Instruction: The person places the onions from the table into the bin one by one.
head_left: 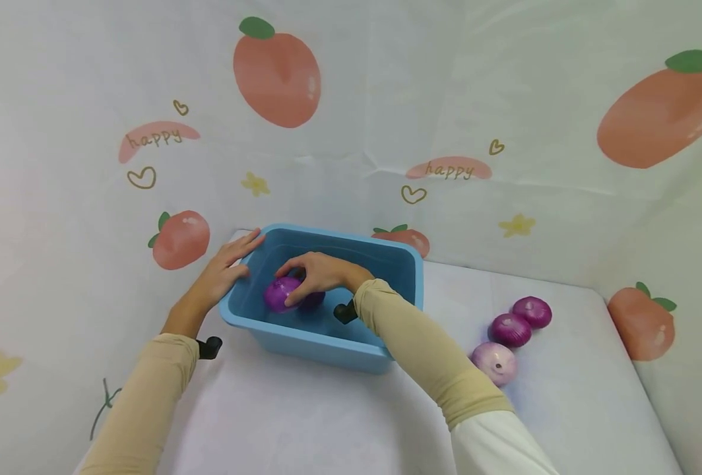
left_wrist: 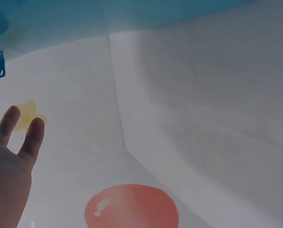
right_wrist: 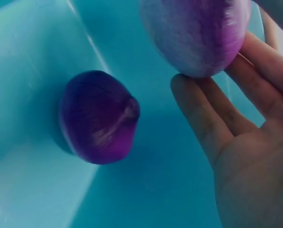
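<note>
A blue plastic bin stands on the white table. Inside it, my right hand holds a purple onion between thumb and fingertips, near the bin's left end. A second purple onion lies partly hidden under that hand; the right wrist view shows this darker onion resting by the bin wall, apart from the held onion. My left hand rests on the bin's left rim, fingers stretched along it. In the left wrist view its straight fingers are spread.
To the right of the bin, two dark purple onions and one paler onion sit on the white tabletop. A white cloth printed with fruit hangs behind and at the sides.
</note>
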A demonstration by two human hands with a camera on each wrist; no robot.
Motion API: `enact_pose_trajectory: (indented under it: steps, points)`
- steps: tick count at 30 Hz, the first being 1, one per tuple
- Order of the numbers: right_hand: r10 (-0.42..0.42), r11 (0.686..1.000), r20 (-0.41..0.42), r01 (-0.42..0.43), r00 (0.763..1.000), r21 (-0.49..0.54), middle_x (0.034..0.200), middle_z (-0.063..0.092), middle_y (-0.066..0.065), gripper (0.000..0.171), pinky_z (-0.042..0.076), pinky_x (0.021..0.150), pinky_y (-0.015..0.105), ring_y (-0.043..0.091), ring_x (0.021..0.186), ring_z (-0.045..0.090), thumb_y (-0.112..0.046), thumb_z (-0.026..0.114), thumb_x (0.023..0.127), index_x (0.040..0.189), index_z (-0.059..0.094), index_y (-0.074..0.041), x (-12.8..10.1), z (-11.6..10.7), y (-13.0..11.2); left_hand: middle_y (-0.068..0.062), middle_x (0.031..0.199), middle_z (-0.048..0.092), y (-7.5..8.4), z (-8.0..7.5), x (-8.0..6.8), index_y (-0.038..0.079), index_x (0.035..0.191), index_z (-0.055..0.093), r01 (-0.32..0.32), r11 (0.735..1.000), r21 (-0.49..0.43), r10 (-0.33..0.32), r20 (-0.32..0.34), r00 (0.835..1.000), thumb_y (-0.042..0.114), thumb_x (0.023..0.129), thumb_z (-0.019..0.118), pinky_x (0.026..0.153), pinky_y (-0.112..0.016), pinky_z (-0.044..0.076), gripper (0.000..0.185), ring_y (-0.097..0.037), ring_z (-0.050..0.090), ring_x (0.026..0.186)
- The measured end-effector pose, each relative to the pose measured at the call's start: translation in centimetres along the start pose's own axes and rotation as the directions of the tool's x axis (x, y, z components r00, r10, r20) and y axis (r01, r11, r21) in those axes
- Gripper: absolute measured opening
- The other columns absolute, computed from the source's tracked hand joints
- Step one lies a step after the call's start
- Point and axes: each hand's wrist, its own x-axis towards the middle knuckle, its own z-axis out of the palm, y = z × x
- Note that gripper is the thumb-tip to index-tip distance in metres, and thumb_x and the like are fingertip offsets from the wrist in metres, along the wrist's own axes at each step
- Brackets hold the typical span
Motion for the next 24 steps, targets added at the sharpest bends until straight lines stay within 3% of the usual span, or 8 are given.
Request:
enact_pose_trajectory:
  steps: [11,19,24]
  points:
    - [-0.017,1.0,0.127,0.017,0.992,0.0,0.143,0.058,-0.001,0.072,0.055,0.096,0.025,0.016,0.125,0.058,-0.044,0.08,0.083,0.147,0.055,-0.022,0.4,1.3,-0.6,0.004,0.172,0.021,0.0,-0.1,-0.3,0.035,0.159,0.035,0.009,1.0,0.009,-0.009,-0.007,1.0,0.019,0.094,0.046,0.113,-0.079,0.025,0.068,-0.039,0.014,0.159]
    - [-0.001,1.0,0.13,0.003,0.991,-0.012,0.143,0.058,-0.002,0.07,0.054,0.097,0.025,0.015,0.125,0.056,-0.043,0.081,0.083,0.147,0.056,-0.025,0.2,1.7,-0.8,0.004,0.173,0.02,-0.1,0.1,-0.2,0.034,0.159,0.034,0.015,1.0,0.009,-0.015,0.003,1.0,0.018,0.093,0.045,0.113,-0.078,0.026,0.069,-0.04,0.014,0.158]
    - [-0.007,1.0,0.124,0.007,0.992,0.0,0.151,0.053,-0.001,0.072,0.051,0.108,0.033,0.019,0.136,0.054,-0.042,0.08,0.084,0.148,0.054,-0.026,0.3,1.7,-0.8,0.005,0.173,0.019,-0.1,0.1,-0.1,0.035,0.159,0.034,0.009,1.0,0.008,-0.009,0.0,1.0,0.018,0.093,0.045,0.113,-0.079,0.025,0.069,-0.04,0.013,0.159]
